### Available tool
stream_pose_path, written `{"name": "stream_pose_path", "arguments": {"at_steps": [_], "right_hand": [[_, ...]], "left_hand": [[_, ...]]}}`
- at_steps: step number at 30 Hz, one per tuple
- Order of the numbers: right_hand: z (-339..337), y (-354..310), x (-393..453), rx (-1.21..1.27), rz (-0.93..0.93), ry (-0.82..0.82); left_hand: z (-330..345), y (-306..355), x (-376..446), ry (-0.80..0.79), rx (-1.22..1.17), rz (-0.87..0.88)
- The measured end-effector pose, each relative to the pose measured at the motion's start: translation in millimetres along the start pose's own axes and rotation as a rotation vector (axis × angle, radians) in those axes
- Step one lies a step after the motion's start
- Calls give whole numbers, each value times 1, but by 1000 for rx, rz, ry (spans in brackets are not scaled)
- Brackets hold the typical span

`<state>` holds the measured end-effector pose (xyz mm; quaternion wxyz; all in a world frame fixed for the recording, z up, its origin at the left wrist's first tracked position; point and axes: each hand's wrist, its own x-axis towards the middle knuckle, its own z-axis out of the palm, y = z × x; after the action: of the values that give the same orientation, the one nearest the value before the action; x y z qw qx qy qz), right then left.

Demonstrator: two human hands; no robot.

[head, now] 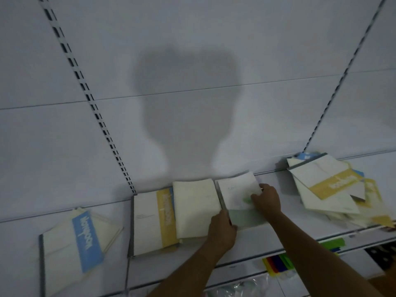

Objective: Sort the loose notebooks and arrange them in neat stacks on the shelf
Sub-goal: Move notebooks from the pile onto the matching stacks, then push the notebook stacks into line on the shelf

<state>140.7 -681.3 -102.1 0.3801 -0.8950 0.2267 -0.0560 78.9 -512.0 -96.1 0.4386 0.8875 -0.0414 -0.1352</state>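
A white notebook with a green band lies on the white shelf, held at both ends. My left hand grips its near left corner and my right hand pinches its far right edge. To its left lie a plain cream notebook, a stack topped by a yellow-banded notebook, and a blue-banded stack. A loose, untidy heap of notebooks with yellow and blue bands sits at the right.
The white back panel with slotted uprights rises behind the shelf. Below the shelf's front edge hang green labels and coloured plastic folders. Bare shelf surface separates the held notebook from the heap.
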Motion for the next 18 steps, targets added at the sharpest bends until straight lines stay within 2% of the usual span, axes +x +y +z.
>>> {"name": "stream_pose_path", "arguments": {"at_steps": [11, 14, 18], "right_hand": [[8, 14, 6, -133, -36, -127], [12, -2, -2, -198, -10, -26], [35, -50, -17, -151, -126, 83]], "left_hand": [[6, 2, 3, 62, 207, -25], [-5, 4, -3, 126, 165, -1], [-39, -6, -13, 250, 119, 1]]}}
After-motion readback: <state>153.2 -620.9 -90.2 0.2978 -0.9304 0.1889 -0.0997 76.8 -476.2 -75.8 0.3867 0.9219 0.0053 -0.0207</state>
